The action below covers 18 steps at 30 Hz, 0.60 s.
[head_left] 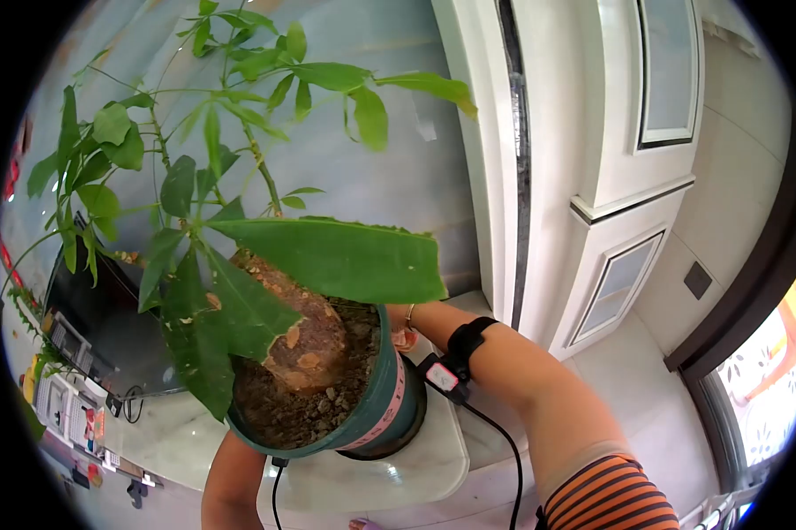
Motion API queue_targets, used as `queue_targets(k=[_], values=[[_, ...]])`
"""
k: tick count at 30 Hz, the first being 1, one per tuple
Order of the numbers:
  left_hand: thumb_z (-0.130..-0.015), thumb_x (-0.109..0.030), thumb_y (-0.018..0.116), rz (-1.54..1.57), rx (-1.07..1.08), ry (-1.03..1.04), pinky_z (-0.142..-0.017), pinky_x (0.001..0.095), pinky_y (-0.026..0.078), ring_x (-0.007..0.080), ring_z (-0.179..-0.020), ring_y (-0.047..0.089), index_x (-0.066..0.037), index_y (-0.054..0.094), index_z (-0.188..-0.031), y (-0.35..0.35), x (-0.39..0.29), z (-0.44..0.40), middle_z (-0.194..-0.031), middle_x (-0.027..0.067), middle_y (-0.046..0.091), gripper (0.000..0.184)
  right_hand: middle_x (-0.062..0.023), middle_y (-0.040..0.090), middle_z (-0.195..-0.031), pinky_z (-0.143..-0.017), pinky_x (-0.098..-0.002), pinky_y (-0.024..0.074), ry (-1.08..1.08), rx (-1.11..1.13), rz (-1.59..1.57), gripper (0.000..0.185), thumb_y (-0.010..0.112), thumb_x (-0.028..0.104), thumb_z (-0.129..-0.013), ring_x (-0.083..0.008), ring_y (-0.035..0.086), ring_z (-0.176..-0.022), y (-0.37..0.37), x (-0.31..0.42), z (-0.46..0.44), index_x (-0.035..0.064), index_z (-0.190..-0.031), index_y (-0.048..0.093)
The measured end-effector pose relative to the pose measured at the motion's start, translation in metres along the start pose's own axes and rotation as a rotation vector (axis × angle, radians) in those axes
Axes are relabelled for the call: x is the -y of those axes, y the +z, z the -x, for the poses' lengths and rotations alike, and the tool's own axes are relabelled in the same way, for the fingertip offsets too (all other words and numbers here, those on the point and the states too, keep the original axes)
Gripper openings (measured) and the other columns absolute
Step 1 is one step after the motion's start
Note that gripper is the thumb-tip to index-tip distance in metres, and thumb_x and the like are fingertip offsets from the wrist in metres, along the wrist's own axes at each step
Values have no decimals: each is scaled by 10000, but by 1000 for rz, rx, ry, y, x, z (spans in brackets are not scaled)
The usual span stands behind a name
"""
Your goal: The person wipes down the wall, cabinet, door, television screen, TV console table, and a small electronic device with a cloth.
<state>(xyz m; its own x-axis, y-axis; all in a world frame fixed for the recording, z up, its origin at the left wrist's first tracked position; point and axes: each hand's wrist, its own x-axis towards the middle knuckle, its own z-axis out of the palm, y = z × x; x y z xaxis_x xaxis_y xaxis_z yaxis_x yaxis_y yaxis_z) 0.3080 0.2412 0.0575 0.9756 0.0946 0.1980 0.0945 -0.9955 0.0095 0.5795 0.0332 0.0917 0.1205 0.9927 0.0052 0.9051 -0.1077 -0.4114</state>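
A potted plant with broad green leaves (327,256) and a thick brown trunk (305,349) stands in a dark green pot (376,402) with a pink band, tilted in view. Dark soil (283,411) fills the pot. Reaching round the pot's far right side, my right hand (404,329) shows only in part, near the rim; its fingers are mostly hidden. My left forearm goes up to the pot's lower left side, and the left hand is hidden behind the pot. Under the pot lies a dark saucer (407,433) on a pale marble surface (446,464).
White panelled cabinetry (592,203) rises at the right, beside a dark door frame (742,291). A black screen (106,318) stands behind the leaves at the left. Black cables (513,450) hang from devices on both wrists. A black cord lies on the marble at the left.
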Motion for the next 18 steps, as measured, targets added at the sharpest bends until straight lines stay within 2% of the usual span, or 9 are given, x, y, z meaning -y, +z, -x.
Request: queue_targets(k=[4, 5, 8, 9, 10, 12, 14, 16, 18], values=[[-760, -87, 555, 33, -42, 21, -976, 398, 336, 327, -1139, 447, -36, 531, -1161, -7, -20, 35, -1227, 175, 499, 405, -180, 624, -850, -683, -414, 470, -55, 123, 156, 296, 569, 167, -743, -338, 590, -784, 40, -36, -70, 74, -1023, 593], [-759, -87, 556, 47, -51, 24, -978, 397, 333, 326, -1143, 445, -37, 529, -1163, -9, -28, 48, -1231, 175, 497, 408, -174, 623, -847, -689, -412, 470, 55, 114, 129, 259, 562, 158, -745, -332, 592, -792, 23, -22, -44, 76, -988, 599], [-757, -88, 557, 183, -53, -53, -986, 397, 326, 325, -1153, 437, -37, 525, -1170, -20, -57, 92, -1241, 177, 489, 417, -165, 621, -835, -694, -395, 474, 69, -537, -86, 199, 562, 142, -747, -325, 596, -797, 13, -31, 13, 71, -931, 588], [-759, -109, 553, 487, 45, -198, -1014, 406, 277, 348, -1192, 381, -25, 462, -1224, -43, -78, 100, -1282, 198, 435, 481, -162, 621, -839, -700, -390, 475, 168, -586, -226, 202, 562, 148, -750, -329, 596, -802, -13, -12, 46, 67, -934, 588], [-765, -140, 561, 344, -59, -238, -1019, 453, 250, 407, -1206, 330, -17, 427, -1240, -37, -85, 117, -1280, 222, 407, 508, -159, 620, -844, -707, -385, 477, 269, -629, -368, 205, 561, 154, -754, -334, 595, -806, -39, 4, 73, 62, -937, 587], [-765, -164, 569, 299, -113, -255, -1014, 490, 233, 436, -1209, 297, -7, 416, -1237, -41, -108, 130, -1284, 231, 381, 520, -169, 614, -834, -708, -397, 476, 177, -955, -436, 212, 550, 169, -779, -345, 591, -796, -54, -10, 80, 67, -962, 582], [-774, -200, 576, 231, -146, -264, -1004, 528, 220, 460, -1212, 264, 9, 406, -1229, -22, -111, 149, -1301, 236, 341, 529, -175, 594, -850, -704, -403, 473, 152, -1264, -305, 219, 521, 148, -798, -335, 584, -780, -89, 4, 82, 68, -994, 577], [-777, -212, 577, 168, -138, -255, -1004, 521, 224, 460, -1205, 276, 17, 412, -1219, -27, -122, 143, -1282, 240, 365, 524, -192, 554, -924, -753, -402, 454, 133, -1442, -115, 238, 503, 132, -813, -334, 555, -842, -141, 22, 82, 71, -1035, 563], [-776, -221, 582, 158, -134, -273, -1005, 515, 228, 460, -1191, 297, 22, 421, -1204, -30, -127, 142, -1255, 244, 396, 518, -207, 480, -1057, -827, -402, 419, 102, -1541, -139, 283, 532, 157, -798, -373, 499, -940, -195, 46, 80, 67, -1066, 550]])
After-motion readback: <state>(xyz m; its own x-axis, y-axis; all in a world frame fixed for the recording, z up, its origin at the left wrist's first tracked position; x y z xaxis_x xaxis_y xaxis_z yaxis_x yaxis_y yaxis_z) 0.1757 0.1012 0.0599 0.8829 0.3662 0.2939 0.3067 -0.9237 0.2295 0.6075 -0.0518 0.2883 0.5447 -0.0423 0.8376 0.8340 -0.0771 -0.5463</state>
